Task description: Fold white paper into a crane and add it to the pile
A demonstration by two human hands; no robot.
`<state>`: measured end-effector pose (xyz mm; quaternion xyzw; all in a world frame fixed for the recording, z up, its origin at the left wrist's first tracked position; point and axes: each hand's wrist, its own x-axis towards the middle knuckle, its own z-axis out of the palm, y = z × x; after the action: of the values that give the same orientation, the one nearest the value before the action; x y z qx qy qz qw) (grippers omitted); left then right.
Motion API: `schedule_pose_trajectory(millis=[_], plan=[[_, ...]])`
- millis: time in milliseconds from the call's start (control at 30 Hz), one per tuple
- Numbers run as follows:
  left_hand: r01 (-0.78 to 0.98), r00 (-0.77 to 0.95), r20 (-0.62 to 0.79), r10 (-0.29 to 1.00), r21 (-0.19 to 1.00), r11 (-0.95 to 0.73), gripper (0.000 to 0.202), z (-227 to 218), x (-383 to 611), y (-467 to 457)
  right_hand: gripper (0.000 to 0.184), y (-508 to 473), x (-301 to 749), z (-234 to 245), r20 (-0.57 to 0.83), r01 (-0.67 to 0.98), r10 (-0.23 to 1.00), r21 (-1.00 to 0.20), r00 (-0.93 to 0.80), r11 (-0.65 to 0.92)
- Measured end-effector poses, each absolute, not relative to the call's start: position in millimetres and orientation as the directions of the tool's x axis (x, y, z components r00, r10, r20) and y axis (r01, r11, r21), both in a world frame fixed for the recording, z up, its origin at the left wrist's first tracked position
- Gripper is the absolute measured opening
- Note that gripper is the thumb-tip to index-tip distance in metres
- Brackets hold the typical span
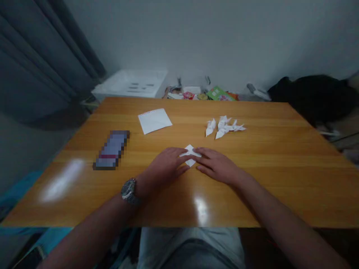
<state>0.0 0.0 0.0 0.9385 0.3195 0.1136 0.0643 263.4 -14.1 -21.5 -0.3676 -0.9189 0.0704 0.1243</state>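
Note:
A small piece of white folded paper (pixel 190 163), diamond-shaped, lies on the table in front of me. My left hand (pixel 168 163) is at its left corner, fingertips closed on that side and partly covering it. At the right corner, my right hand (pixel 216 163) has its fingers curved over the paper's edge. Both hands touch the paper, and their fingers hide parts of its folds. Several white folded-paper figures (pixel 224 127) with pointed ends sit beyond my right hand. A flat white sheet of paper (pixel 155 121) lies beyond my left hand.
On the glossy wooden table (pixel 280 157) a phone (pixel 112 149), blurred by pixels, lies at the left. Past the far edge stand a white plastic bin (pixel 131 84) and a green packet (pixel 220 93) among small items. A black cloth-like heap (pixel 311 95) is at the right.

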Motion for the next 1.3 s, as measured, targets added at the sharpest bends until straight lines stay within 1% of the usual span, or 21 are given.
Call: schedule_pose_trajectory(millis=[133,300,400,533,667,800,967,1133,1233,1300], plan=[[0.585,0.771,0.182,0.611,0.179,-0.791,0.043,-6,3,-1,0.044,-14,265,-22,0.187,0.682,0.722,-0.238,-0.667,0.692],[0.586,0.779,0.144,0.610,0.178,-0.790,0.042,-7,3,2,0.040,-11,266,-21,0.234,0.661,0.742,-0.343,-0.629,0.668],[0.595,0.772,0.130,0.622,0.196,-0.780,0.041,-6,5,2,0.037,-10,267,-22,0.258,0.642,0.745,-0.383,-0.616,0.664],[0.607,0.753,0.148,0.641,0.222,-0.763,0.036,-6,8,4,0.035,-9,268,-25,0.283,0.618,0.750,-0.433,-0.598,0.656],[0.596,0.748,0.173,0.641,0.250,-0.763,0.028,-8,10,8,0.032,-7,270,-24,0.274,0.594,0.758,-0.488,-0.591,0.640],[0.586,0.740,0.194,0.644,0.283,-0.759,0.026,-9,10,10,0.032,-4,272,-24,0.266,0.568,0.765,-0.538,-0.587,0.623],[0.587,0.727,0.203,0.657,0.313,-0.746,0.030,-11,8,8,0.029,-1,273,-29,0.285,0.572,0.769,-0.534,-0.572,0.623],[0.586,0.725,0.197,0.660,0.327,-0.741,0.033,-10,7,6,0.017,0,271,-30,0.313,0.574,0.746,-0.489,-0.588,0.658],[0.587,0.724,0.209,0.658,0.313,-0.746,0.042,-10,7,5,0.016,-2,269,-26,0.359,0.567,0.747,-0.491,-0.560,0.662],[0.592,0.724,0.226,0.652,0.281,-0.755,0.040,-10,9,5,0.015,-4,266,-23,0.396,0.556,0.745,-0.498,-0.537,0.665]])
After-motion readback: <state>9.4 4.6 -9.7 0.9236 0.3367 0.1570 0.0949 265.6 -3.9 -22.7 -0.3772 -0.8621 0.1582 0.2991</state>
